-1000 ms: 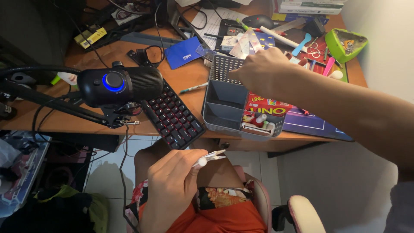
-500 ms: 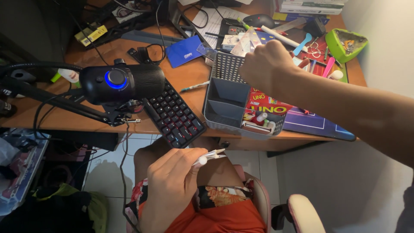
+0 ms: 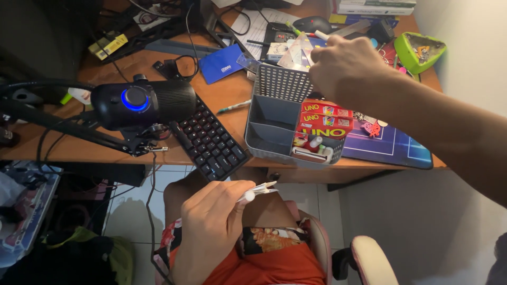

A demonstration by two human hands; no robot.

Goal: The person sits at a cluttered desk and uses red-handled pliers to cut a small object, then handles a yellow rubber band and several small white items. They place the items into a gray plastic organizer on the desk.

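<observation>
My left hand (image 3: 211, 227) rests over my lap below the desk edge, shut on a few thin white pens (image 3: 257, 190) that point right. Over the back of the desk, my right hand (image 3: 348, 66) is closed around a white pen (image 3: 320, 35), and only the pen's tip shows past my knuckles. Just in front of that hand stands a grey desk organizer (image 3: 274, 119) with a mesh back wall. Its right section holds red card boxes (image 3: 325, 119), and small pens and tubes (image 3: 314, 145) fill its front corner. Its two left compartments look empty.
A black microphone (image 3: 142, 100) on a boom arm hangs over the desk's left side, beside a black keyboard (image 3: 208, 140). A blue card (image 3: 222, 63), a mouse (image 3: 311, 24), a green tray (image 3: 420, 50), a blue mat (image 3: 391, 150) and loose stationery crowd the desk. A chair armrest (image 3: 369, 258) is lower right.
My right hand has left the organizer's mesh back edge and moved back and to the right, closing on the white pen. My left hand has stayed still.
</observation>
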